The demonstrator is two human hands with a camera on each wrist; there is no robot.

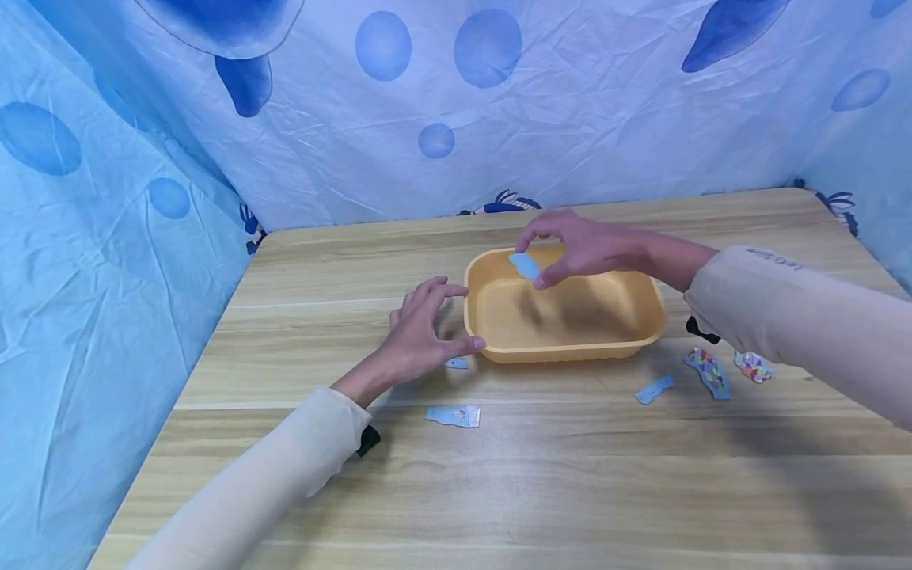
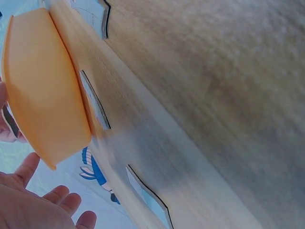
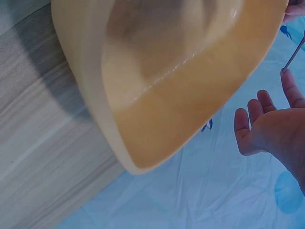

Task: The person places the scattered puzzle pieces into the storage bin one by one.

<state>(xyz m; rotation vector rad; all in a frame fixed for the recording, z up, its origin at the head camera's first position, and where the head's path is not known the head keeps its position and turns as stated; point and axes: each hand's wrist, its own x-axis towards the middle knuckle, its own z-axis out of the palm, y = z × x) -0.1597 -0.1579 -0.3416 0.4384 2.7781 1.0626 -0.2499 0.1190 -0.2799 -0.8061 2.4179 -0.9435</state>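
Observation:
Over the left half of a yellow plastic basin (image 1: 570,348), my right hand (image 1: 591,247) pinches a light-blue puzzle piece (image 1: 526,265) between thumb and finger. In the right wrist view this piece (image 3: 295,50) is seen edge-on at the fingertip. My left hand (image 1: 420,331) is at the basin's left end, thumb and index finger spread along the rim, the other fingers relaxed. In the left wrist view its index fingertip (image 2: 32,160) meets the rim. A blue puzzle piece (image 1: 457,362) lies partly hidden beneath the left hand. Another pale-blue piece (image 1: 454,416) lies nearer on the table.
Right of the basin lie a small blue piece (image 1: 654,389) and two multicoloured pieces, one (image 1: 708,372) beside the other (image 1: 753,366), close to the right sleeve. The wooden table (image 1: 541,491) ends at a blue patterned cloth (image 1: 499,150) behind and on both sides.

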